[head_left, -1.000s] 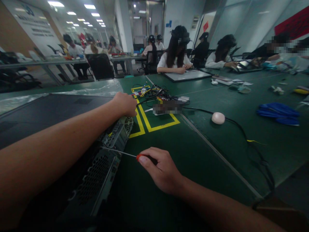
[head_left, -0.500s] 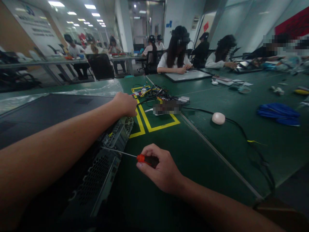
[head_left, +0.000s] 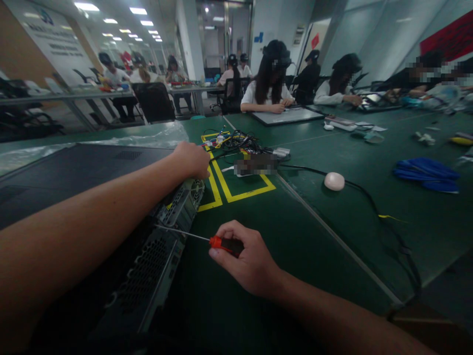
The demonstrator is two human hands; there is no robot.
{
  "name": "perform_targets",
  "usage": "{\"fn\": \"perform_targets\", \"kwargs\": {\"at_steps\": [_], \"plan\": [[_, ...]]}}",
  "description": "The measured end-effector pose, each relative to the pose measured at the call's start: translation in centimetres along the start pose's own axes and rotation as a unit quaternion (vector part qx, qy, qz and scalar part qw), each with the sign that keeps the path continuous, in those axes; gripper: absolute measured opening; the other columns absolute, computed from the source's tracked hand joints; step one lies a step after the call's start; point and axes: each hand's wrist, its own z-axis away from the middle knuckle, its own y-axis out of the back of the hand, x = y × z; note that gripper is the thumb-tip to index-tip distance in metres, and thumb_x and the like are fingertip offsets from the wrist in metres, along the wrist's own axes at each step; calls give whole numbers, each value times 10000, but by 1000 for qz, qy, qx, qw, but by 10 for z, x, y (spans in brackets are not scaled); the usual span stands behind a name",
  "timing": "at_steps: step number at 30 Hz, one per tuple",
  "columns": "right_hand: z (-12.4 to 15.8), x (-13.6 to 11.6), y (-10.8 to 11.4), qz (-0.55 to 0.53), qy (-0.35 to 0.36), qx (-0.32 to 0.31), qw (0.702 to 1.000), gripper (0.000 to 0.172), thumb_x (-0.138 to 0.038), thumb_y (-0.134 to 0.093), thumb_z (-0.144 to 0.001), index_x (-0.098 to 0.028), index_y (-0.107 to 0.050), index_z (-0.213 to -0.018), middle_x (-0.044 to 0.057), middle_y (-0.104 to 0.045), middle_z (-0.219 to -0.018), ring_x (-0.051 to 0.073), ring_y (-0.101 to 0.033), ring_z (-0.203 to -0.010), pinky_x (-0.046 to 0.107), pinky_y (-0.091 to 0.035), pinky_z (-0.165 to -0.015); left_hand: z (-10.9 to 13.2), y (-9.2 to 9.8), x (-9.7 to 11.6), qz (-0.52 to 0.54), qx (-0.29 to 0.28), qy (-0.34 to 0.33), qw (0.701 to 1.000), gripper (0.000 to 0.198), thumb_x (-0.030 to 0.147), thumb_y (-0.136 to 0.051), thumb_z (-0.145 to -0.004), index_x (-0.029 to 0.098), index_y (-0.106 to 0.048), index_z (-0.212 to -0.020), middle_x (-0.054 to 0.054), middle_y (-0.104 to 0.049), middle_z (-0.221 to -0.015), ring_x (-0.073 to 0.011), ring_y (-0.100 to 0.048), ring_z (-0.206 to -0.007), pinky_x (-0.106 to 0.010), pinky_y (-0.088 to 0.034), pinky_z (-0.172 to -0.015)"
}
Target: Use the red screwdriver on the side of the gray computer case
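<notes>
A black computer case (head_left: 99,162) lies on its side at the left, its perforated metal back panel (head_left: 148,266) facing right. My right hand (head_left: 251,259) is closed around the red and black handle of a screwdriver (head_left: 218,241). The screwdriver's thin shaft points left, and its tip is at the back panel near mid-height. Over the case's far back corner, above the round fan grille, my left hand (head_left: 192,160) is bent and closed on the edge. Its fingertips are mostly hidden, and my left forearm crosses above the case.
Beyond the case lies a tangle of cables (head_left: 240,143) by yellow tape marks on the green table (head_left: 306,236). A pale mouse-shaped object (head_left: 334,181), a black cable (head_left: 369,197) and a blue bundle (head_left: 424,173) lie to the right. Several people work across the table.
</notes>
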Motion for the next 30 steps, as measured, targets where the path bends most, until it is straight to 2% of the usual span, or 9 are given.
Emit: {"fn": "perform_targets", "kwargs": {"at_steps": [14,25,30], "plan": [[-2,1,0,5,2,7,1000,158,-302,-805,-937,-217,-689,-1004,-34,-662,-813,144,-591,-692,295,-450,-689,3,1,2,-18,-6,-1,1000,641,503,-579,-971,165,-755,-1487,-247,-778,-1452,-418,-721,-1326,-509,-566,-1068],[-1,0,1,29,25,23,999,117,-305,-767,-970,-201,-761,-1023,18,-747,-912,182,-681,-812,322,-483,-777,0,0,1,-18,-5,1,1000,625,510,-592,-964,189,-770,-1470,-231,-788,-1440,-415,-720,-1315,-503,-567,-1046],[-2,0,2,37,30,28,998,151,-311,-738,-1002,-173,-800,-1009,28,-727,-881,176,-651,-777,313,-470,-741,0,0,1,-19,-4,0,1000,640,510,-585,-967,173,-759,-1482,-240,-784,-1442,-416,-718,-1320,-502,-564,-1054]]}}
